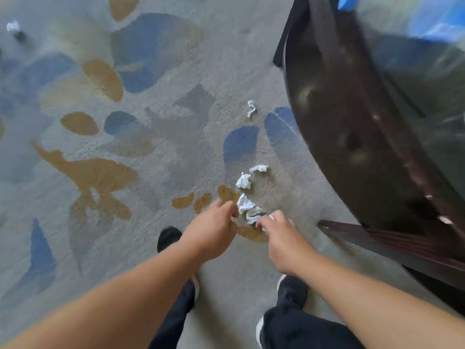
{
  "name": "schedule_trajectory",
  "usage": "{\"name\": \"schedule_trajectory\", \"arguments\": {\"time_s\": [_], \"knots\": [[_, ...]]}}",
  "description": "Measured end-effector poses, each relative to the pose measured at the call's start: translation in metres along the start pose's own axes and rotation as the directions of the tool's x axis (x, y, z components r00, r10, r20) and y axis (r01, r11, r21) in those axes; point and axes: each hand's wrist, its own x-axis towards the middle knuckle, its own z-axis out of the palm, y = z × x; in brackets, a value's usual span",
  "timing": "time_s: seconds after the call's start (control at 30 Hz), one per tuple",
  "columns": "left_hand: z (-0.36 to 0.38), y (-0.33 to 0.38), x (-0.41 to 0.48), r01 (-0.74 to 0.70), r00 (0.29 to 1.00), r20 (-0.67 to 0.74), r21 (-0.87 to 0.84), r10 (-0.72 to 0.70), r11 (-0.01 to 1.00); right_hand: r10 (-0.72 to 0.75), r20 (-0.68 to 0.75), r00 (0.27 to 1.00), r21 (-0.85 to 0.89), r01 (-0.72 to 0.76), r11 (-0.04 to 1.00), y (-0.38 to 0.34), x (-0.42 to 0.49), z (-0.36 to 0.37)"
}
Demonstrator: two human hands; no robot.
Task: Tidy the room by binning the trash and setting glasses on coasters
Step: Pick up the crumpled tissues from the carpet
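A crumpled white tissue [247,209] lies on the patterned carpet between my two hands. My left hand [214,227] reaches down at its left edge, fingertips touching it. My right hand [284,240] pinches its lower right corner. Two more crumpled tissues lie just beyond: one [243,181] and another [259,169]. A small twisted scrap [251,108] sits farther off. Another white scrap [12,26] is at the far top left. The picture is blurred, so I cannot tell how firm either grip is.
A dark round table [352,137] with a glass top fills the right side, its leg [392,245] running low on the right. Something blue [437,18] shows through the glass. My dark shoes [169,238] stand on the carpet below my arms.
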Motion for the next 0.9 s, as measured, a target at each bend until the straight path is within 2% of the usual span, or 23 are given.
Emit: {"name": "schedule_trajectory", "arguments": {"time_s": [0.13, 0.27, 0.33, 0.5, 0.67, 0.73, 0.83, 0.9], "knots": [[0.032, -0.05, 0.065, -0.073, 0.994, 0.086, 0.105, 0.064, 0.992, 0.119, 0.007, 0.993, -0.024, -0.118, 0.993, 0.012, 0.067, 0.058], [0.083, -0.082, 0.118, -0.139, 0.963, 0.259, 0.244, 0.073, 0.96, 0.167, -0.043, 0.985, -0.046, -0.169, 0.985, 0.028, 0.121, 0.106], [0.109, -0.093, 0.143, -0.183, 0.952, 0.292, 0.289, 0.096, 0.94, 0.176, -0.074, 0.982, -0.056, -0.18, 0.982, 0.041, 0.147, 0.125], [0.152, -0.106, 0.19, -0.264, 0.946, 0.274, 0.344, 0.172, 0.901, 0.192, -0.15, 0.97, -0.055, -0.202, 0.978, 0.077, 0.19, 0.15], [0.182, -0.111, 0.211, -0.358, 0.93, 0.25, 0.45, 0.269, 0.818, 0.172, -0.139, 0.975, -0.013, -0.176, 0.984, 0.097, 0.201, 0.168], [0.186, -0.113, 0.215, -0.364, 0.93, 0.227, 0.482, 0.288, 0.797, 0.142, -0.14, 0.98, -0.048, -0.15, 0.988, 0.1, 0.2, 0.173], [0.182, -0.117, 0.22, -0.392, 0.919, 0.232, 0.447, 0.319, 0.804, 0.118, -0.178, 0.977, -0.114, -0.14, 0.984, 0.101, 0.201, 0.178], [0.172, -0.12, 0.221, -0.402, 0.915, 0.211, 0.39, 0.345, 0.828, 0.116, -0.187, 0.976, -0.095, -0.135, 0.986, 0.101, 0.202, 0.181]]}}
